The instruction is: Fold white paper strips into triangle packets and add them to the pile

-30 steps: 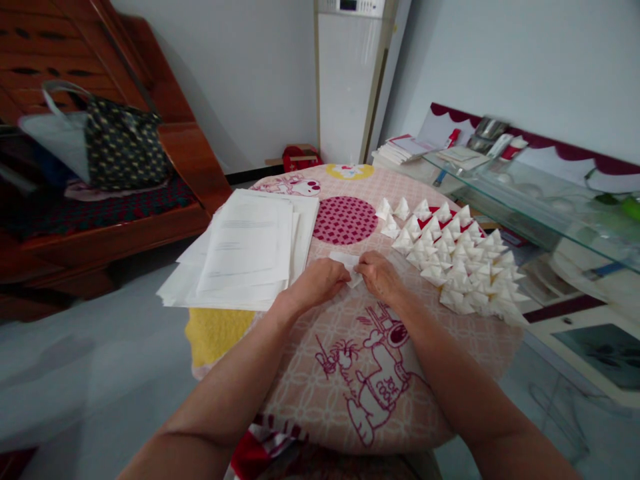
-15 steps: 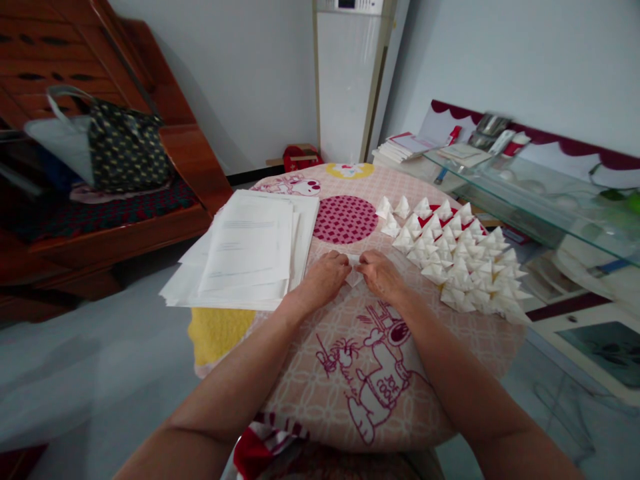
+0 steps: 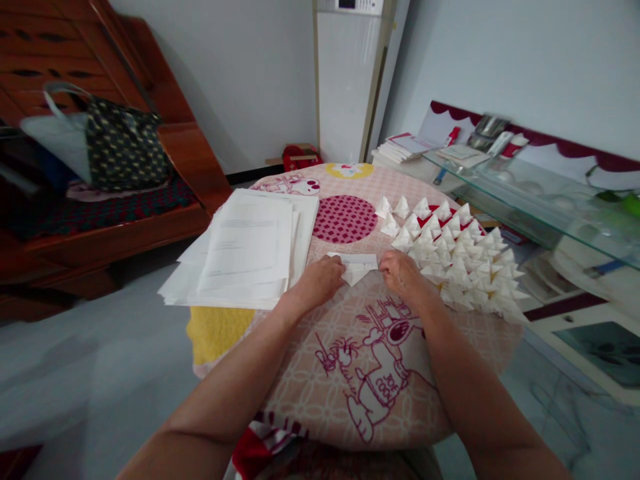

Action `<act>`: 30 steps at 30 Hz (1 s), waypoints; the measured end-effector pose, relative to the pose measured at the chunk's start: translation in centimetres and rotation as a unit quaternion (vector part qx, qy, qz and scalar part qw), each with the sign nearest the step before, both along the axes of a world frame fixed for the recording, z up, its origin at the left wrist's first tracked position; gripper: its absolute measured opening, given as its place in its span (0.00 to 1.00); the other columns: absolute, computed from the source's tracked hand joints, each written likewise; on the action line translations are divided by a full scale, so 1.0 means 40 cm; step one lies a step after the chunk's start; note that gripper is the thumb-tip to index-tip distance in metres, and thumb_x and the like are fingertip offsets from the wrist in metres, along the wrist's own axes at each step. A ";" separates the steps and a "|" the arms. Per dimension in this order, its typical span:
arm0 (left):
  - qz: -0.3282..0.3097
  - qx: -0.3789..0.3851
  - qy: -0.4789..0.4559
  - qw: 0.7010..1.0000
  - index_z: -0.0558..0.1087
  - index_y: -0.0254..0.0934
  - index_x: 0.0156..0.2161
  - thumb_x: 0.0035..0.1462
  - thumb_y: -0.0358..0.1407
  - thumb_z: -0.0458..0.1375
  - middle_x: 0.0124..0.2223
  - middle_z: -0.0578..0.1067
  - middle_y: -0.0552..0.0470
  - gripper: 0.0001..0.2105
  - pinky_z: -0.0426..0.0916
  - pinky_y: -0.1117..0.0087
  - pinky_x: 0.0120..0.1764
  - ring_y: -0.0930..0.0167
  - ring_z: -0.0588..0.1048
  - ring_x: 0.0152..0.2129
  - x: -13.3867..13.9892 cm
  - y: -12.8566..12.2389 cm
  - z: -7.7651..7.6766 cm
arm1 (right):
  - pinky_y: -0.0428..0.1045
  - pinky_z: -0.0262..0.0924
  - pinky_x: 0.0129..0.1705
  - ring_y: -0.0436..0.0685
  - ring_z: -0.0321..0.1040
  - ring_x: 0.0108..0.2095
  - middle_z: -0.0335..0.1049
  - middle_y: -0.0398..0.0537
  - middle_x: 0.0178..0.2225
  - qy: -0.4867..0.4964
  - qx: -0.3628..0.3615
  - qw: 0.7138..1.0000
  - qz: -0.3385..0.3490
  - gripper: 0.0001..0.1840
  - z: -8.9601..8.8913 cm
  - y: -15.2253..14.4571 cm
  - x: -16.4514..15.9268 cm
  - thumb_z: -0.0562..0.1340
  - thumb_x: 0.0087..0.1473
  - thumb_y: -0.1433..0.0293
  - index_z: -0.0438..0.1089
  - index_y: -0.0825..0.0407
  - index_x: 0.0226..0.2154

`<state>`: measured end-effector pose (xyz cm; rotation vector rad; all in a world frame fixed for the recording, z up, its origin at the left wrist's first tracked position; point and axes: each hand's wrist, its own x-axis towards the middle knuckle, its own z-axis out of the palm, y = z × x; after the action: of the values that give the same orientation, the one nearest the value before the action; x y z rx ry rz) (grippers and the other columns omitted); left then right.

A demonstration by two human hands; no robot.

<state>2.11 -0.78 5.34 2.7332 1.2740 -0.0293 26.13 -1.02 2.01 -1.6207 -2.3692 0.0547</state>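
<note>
Between my hands a partly folded sheet of white paper (image 3: 356, 265) lies on the table, with a straight strip along its far edge and a point towards me. My left hand (image 3: 323, 275) has its fingers closed on the paper's left end. At the right end, my right hand (image 3: 400, 270) is closed with its fingertips at the paper's corner. To the right stand several folded white paper pieces (image 3: 453, 250) with pointed tips, set close together. A stack of white paper sheets (image 3: 250, 243), the top one faintly printed, lies to the left.
A patterned pink cloth (image 3: 320, 347) covers the round table. Close on the right is a glass shelf (image 3: 540, 207) with various items. A wooden bench (image 3: 185, 157) with a dark patterned bag (image 3: 127, 143) stands at the left.
My hands have moved apart along the paper, the right one going right and the left slightly left. More of the folded paper shows between them.
</note>
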 end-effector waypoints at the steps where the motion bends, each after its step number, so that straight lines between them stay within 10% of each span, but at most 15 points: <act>1: -0.001 0.001 -0.002 1.000 0.76 0.33 0.52 0.68 0.33 0.57 0.52 0.76 0.41 0.11 0.71 0.63 0.53 0.62 0.75 0.51 0.000 0.000 -0.002 | 0.52 0.63 0.42 0.59 0.69 0.37 0.74 0.54 0.31 0.027 0.020 0.999 -0.009 0.14 -0.001 0.004 -0.001 0.58 0.51 0.81 0.74 0.52 0.22; 6: -0.003 0.012 -0.016 1.000 0.70 0.41 0.62 0.67 0.33 0.57 0.53 0.74 0.43 0.19 0.71 0.62 0.50 0.61 0.72 0.52 -0.001 -0.006 -0.011 | 0.53 0.66 0.48 0.61 0.72 0.42 0.77 0.53 0.37 0.185 0.103 0.977 -0.028 0.13 -0.016 0.037 -0.060 0.59 0.55 0.79 0.78 0.51 0.34; 14: -0.015 0.020 -0.035 0.999 0.74 0.36 0.53 0.66 0.33 0.57 0.53 0.73 0.42 0.12 0.71 0.64 0.49 0.61 0.72 0.50 -0.014 0.007 -0.030 | 0.62 0.60 0.63 0.67 0.67 0.61 0.68 0.61 0.63 0.139 -0.028 0.980 -0.140 0.16 -0.059 0.064 -0.105 0.67 0.58 0.70 0.80 0.51 0.49; 30: -0.013 0.010 -0.036 0.999 0.75 0.32 0.50 0.66 0.32 0.57 0.53 0.73 0.39 0.11 0.69 0.60 0.55 0.60 0.72 0.51 -0.014 0.012 -0.023 | 0.57 0.64 0.61 0.61 0.73 0.57 0.78 0.50 0.55 0.215 -0.032 0.963 -0.157 0.24 -0.057 0.075 -0.083 0.59 0.49 0.81 0.83 0.48 0.43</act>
<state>1.56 -0.30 4.40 2.7408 1.2277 0.0799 22.81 2.00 -0.27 -1.7806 -1.7861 0.3835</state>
